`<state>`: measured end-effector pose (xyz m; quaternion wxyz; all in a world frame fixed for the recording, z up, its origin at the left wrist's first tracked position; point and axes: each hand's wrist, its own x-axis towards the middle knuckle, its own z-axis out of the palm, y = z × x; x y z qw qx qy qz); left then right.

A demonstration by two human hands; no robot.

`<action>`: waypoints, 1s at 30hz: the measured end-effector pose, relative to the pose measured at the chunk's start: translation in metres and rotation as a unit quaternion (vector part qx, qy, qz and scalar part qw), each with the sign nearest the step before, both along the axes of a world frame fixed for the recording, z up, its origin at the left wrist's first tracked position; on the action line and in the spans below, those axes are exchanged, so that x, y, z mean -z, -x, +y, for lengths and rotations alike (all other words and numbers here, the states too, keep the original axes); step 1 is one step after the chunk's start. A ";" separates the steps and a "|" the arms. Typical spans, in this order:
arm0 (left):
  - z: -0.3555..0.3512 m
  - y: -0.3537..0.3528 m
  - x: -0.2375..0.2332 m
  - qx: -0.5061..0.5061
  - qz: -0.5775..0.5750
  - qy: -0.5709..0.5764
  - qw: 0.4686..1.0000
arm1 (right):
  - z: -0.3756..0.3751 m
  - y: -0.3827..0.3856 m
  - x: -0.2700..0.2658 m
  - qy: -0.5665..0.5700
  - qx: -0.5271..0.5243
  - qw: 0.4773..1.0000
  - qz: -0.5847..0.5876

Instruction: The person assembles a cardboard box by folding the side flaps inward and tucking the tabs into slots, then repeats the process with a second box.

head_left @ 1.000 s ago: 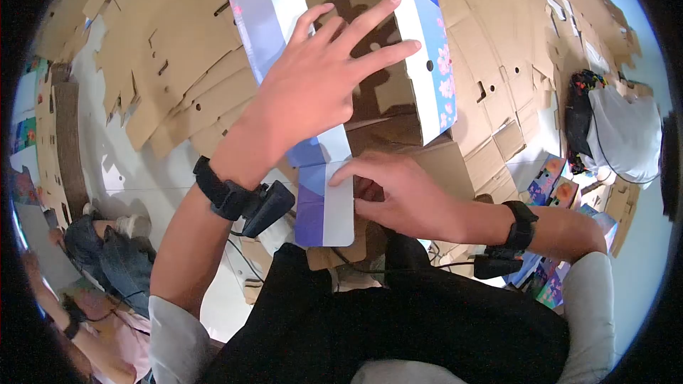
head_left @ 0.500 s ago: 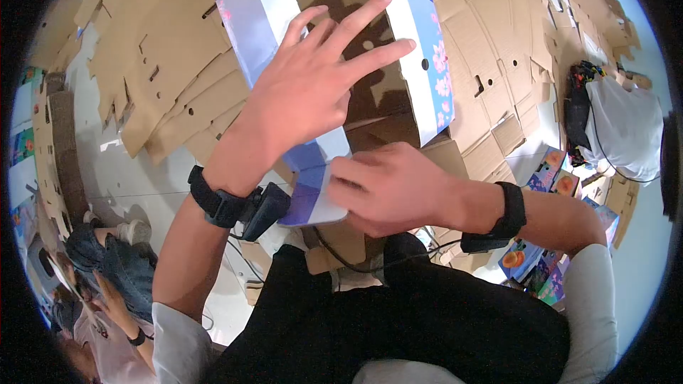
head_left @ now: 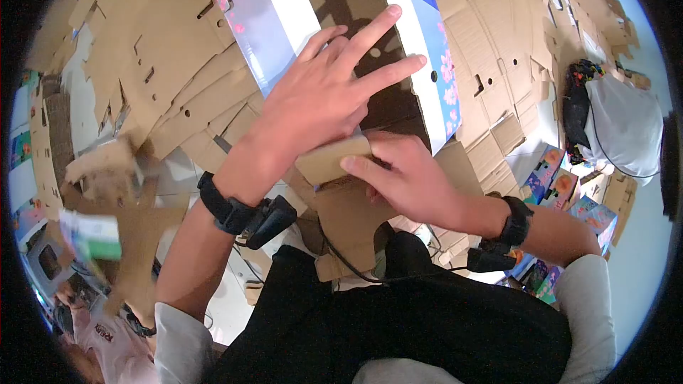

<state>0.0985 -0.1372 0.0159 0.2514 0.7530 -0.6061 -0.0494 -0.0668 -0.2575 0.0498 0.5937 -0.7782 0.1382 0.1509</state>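
Note:
A printed cardboard box (head_left: 249,25) with pink blossoms on white and blue sides stands before me, its brown inside showing. My left hand (head_left: 320,92) lies across the near part of its opening, fingers spread and nothing grasped. Just below it, my right hand (head_left: 420,181) pinches the end flap (head_left: 329,161) of the box between thumb and fingers. The flap is bent upward with its plain brown face toward me. Part of its upper edge is hidden behind my left hand.
Flattened cardboard sheets (head_left: 171,50) cover the floor on both sides. A person (head_left: 107,345) at lower left handles a brown cardboard piece (head_left: 139,242). Printed boxes (head_left: 558,188) and a white bag (head_left: 619,124) are at the right. A black cable (head_left: 356,274) crosses near my legs.
My right hand has swung the flap up, so its brown face shows instead of the blue and white one. The box and left hand shifted slightly right. At lower left, cardboard has come up.

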 end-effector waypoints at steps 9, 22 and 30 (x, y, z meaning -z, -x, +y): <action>0.000 -0.024 -0.009 0.049 0.088 0.028 0.994 | 0.007 -0.008 -0.003 -0.065 0.081 0.985 0.138; 0.001 -0.012 -0.005 0.020 0.077 0.038 0.996 | -0.006 -0.028 0.023 0.023 0.016 0.999 0.033; 0.006 -0.014 -0.018 0.028 0.104 0.023 0.994 | -0.017 -0.011 -0.009 -0.097 -0.052 0.980 0.166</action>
